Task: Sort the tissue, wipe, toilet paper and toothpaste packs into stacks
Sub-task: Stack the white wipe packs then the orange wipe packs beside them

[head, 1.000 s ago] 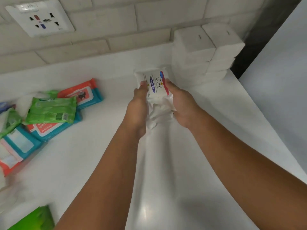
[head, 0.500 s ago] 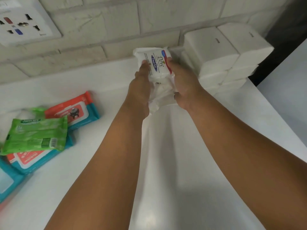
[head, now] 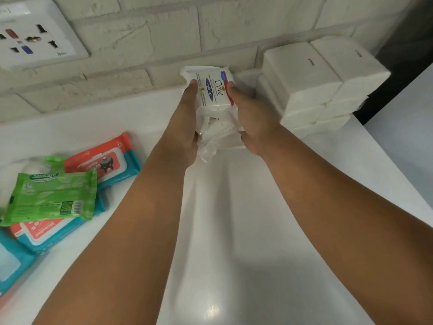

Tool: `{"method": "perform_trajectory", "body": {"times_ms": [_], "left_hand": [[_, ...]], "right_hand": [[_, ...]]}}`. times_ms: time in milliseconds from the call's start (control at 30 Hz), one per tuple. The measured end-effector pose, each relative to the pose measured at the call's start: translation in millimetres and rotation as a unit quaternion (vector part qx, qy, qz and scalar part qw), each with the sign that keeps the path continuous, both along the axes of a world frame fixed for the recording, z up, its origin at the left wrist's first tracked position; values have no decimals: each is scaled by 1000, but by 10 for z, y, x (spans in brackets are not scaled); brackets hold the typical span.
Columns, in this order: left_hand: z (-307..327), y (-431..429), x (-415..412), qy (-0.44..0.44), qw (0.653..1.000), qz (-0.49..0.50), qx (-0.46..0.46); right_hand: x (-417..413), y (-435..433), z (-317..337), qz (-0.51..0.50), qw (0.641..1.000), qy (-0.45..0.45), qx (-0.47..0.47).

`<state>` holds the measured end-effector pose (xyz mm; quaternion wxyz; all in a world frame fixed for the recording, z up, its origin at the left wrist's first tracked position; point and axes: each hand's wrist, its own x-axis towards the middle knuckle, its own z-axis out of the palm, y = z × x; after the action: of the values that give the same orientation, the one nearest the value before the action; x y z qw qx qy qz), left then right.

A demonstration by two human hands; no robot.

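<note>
A: Left side, what's there?

B: Socket [head: 35,34] on the brick wall [head: 164,43], top corner. Under it, on the white counter [head: 234,231], a loose heap of wipes. Green pack [head: 51,198] lies flat on top, barcode facing up. An orange pack [head: 46,233] sits under it, sticking out at the front. A second orange pack [head: 103,160] is behind, with the green one's far corner overlapping it. A teal pack [head: 9,266] is cut off by the frame edge. Nothing in the heap is squared up.

A: Hands?

B: Both are raised mid-frame, arms reaching toward the wall. Left hand [head: 185,123] grips the left edge of the Dove pack [head: 214,90], thumb on the printed face. Right hand [head: 253,118] does the same on the right edge. The pack is clamped between them.

A: So where's the pack?

B: Off the counter, close to the wall, label facing the camera and tilted. Crinkled clear wrap [head: 215,132] hangs from its lower end between the palms.

A: Right of that?

B: White stack [head: 311,85] in the back right corner, against the wall. Plain white packs in two columns side by side, several layers, edges fairly even. The Dove pack is just left of it. Can't tell if the right hand touches the stack.
</note>
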<state>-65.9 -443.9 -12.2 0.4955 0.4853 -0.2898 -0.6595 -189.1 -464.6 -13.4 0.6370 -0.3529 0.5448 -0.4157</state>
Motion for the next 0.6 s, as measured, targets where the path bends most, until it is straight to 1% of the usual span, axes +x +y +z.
{"method": "perform_trajectory", "body": {"times_ms": [133, 333, 433, 600], "left_hand": [[-2, 55, 28, -7, 1000, -9, -6], [-34, 272, -16, 2, 1000, -21, -14], [-60, 335, -72, 5, 999, -34, -19], [-56, 358, -192, -13, 999, -27, -12]], "right_hand": [[16, 56, -16, 4, 1000, -7, -16], [-64, 188, -84, 28, 1000, -7, -5], [-151, 229, -145, 20, 1000, -6, -16], [-237, 250, -191, 4, 1000, 9, -23]]}}
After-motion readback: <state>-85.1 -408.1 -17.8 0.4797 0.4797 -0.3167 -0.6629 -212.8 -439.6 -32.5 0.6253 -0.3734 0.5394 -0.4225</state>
